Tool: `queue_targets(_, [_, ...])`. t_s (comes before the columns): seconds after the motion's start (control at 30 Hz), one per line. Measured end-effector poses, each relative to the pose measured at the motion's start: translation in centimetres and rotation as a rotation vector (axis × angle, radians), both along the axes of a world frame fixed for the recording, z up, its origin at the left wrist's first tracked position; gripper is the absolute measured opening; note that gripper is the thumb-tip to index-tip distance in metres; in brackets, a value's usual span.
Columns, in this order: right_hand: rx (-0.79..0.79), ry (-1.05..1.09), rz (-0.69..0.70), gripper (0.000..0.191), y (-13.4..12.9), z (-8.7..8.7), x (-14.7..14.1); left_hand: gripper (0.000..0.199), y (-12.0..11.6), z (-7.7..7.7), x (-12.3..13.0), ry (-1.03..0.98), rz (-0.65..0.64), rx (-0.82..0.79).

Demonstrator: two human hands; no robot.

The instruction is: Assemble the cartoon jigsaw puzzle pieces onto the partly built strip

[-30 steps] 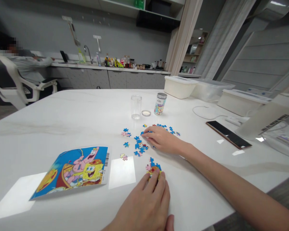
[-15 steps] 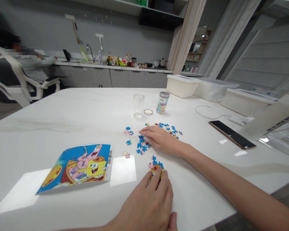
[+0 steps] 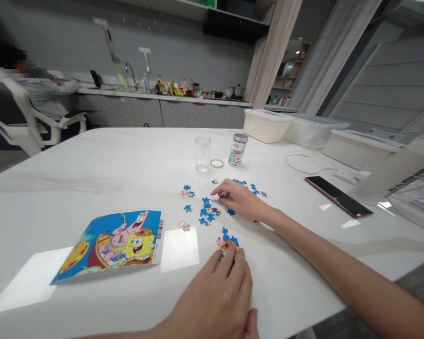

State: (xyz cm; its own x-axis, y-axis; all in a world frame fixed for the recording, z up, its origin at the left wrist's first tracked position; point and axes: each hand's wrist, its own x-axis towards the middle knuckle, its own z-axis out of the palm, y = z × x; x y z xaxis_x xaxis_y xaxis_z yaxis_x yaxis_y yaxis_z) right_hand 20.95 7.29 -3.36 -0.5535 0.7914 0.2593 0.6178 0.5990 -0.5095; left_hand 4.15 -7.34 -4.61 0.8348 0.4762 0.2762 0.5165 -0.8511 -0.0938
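Note:
My left hand (image 3: 221, 292) lies with its fingertips on a small joined patch of jigsaw puzzle pieces (image 3: 227, 238), blue, pink and yellow, and hides its near side. Farther off, my right hand (image 3: 238, 197) hovers low over the loose puzzle pieces (image 3: 207, 214), its fingers apart and slightly bent; I see nothing held in it. Part of the pile is hidden beneath that hand. To the left of the pile, a few stray pieces (image 3: 188, 208) are scattered. A printed picture sheet (image 3: 116, 242) with a yellow and a pink cartoon figure lies at the left.
Beyond the pieces stand a clear jar (image 3: 202, 155), its lid ring (image 3: 216, 163) and a printed canister (image 3: 238, 150). On the right are a phone (image 3: 338, 196), a cable and lidded plastic boxes (image 3: 267, 126). A person (image 3: 47, 96) sits at the far left by a kitchen counter.
My right hand has lifted slightly and drawn a little right, its fingers now more spread and curved, uncovering pieces on its left. My left hand stays on the joined patch.

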Motion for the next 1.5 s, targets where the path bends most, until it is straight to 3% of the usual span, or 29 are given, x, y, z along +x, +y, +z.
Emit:
queue_targets(0.27, [-0.383, 0.258, -0.057, 0.013, -0.2, 1.6, -0.2, 0.054, -0.2, 0.3, -0.2, -0.014, 0.011, 0.035])
queue_targets(0.43, [-0.632, 0.383, 0.041, 0.019, -0.7, 2.7, 1.2, 0.054, -0.4, 0.3, -0.2, -0.047, 0.027, 0.051])
queue_targets(0.53, [-0.728, 0.303, 0.083, 0.023, -1.0, 3.1, 2.0, 0.054, -0.5, 0.6, -0.1, -0.061, 0.038, 0.052])
queue_targets(0.77, [-0.731, 0.094, 0.22, 0.017, -1.5, 4.2, 2.5, 0.052, -0.8, 1.1, -0.2, -0.068, 0.061, 0.061])
queue_targets(1.03, [-0.733, -0.076, 0.204, 0.027, -1.7, 4.1, 2.4, 0.051, -0.7, 1.3, -0.1, -0.072, 0.072, 0.072])
queue_targets(1.5, [-0.764, -0.058, 0.2, 0.021, -1.7, 3.9, 2.6, 0.051, -0.8, 1.4, -0.1, -0.079, 0.066, 0.068])
